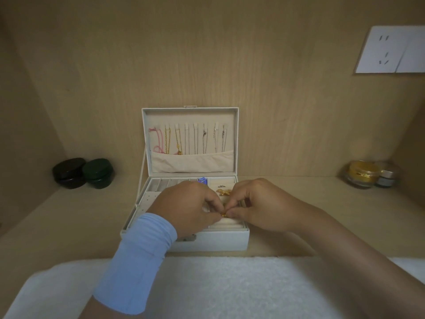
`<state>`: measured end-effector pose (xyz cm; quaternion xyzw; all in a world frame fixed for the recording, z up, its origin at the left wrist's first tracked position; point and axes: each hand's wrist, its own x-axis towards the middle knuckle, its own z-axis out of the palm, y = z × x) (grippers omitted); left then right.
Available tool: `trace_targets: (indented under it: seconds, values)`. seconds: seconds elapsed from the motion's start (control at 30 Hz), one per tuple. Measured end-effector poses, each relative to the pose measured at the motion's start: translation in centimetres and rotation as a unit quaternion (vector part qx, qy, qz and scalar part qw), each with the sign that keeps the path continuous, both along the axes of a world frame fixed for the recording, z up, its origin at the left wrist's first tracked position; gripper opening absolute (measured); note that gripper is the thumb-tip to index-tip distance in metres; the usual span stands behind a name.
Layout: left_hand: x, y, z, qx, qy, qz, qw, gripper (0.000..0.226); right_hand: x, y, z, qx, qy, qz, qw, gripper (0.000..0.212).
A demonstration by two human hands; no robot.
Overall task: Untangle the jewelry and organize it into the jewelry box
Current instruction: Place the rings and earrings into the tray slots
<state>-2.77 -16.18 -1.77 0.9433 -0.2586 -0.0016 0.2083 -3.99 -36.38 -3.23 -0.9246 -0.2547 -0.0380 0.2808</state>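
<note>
At the centre of the frame, the left hand [193,203] and the right hand [259,203] meet over the lower right part of the open white rectangular jewelry box [207,244]. The fingers of both hands pinch a small gold metal piece [223,214] just above the cream padded ring rolls [226,224]. What kind of piece it is cannot be told. Thin chain necklaces [178,140] hang inside the upright lid [190,118].

Pulling too hard could tighten a knot or snap a fine link. A slipped pinch could drop the piece between the rolls, or onto the white fluffy towel [230,284] at the bottom of the frame.
</note>
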Motion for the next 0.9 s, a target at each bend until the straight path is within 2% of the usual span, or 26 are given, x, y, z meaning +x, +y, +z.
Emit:
trace_targets:
  seconds: [0.07, 0.13, 0.2, 0.37, 0.5, 0.7, 0.8, 0.9]
  values:
    - [-0.4, -0.2, 0.2, 0.005, 0.025, 0.006, 1.000, 0.008, 0.0, -0.6, 0.9, 0.054, 0.043, -0.020, 0.997, 0.007]
    - [-0.6, -0.4, 0.5, 0.008, 0.032, 0.013, 0.999, 0.009, 0.3, -2.3, 2.0, 0.096, 0.046, -0.072, 0.992, 0.009]
    - [-0.9, -0.7, 0.7, 0.023, 0.020, 0.023, 0.999, 0.010, 0.8, -4.5, 2.7, 0.074, 0.041, -0.113, 0.990, 0.010]
    - [-0.3, -3.7, 1.5, 0.022, -0.088, 0.007, 0.996, 0.010, 1.7, -8.0, 1.8, -0.043, 0.128, -0.135, 0.982, 0.011]
    - [0.9, -8.6, 2.1, 0.062, -0.069, -0.052, 0.994, 0.010, 1.9, -8.3, 1.0, -0.068, 0.144, -0.127, 0.979, 0.012]
    - [2.7, -11.4, 0.5, 0.131, -0.044, -0.048, 0.989, 0.014, 2.1, -7.1, -1.3, -0.116, 0.139, -0.113, 0.977, 0.024]
    - [2.9, -11.4, -0.5, 0.122, -0.048, -0.050, 0.990, 0.016, 2.3, -7.6, -1.0, -0.065, 0.146, -0.111, 0.981, 0.007]
    - [3.0, -11.4, -0.6, 0.063, -0.033, -0.046, 0.996, 0.026, 2.3, -8.9, -0.1, 0.050, 0.171, -0.127, 0.976, 0.019]
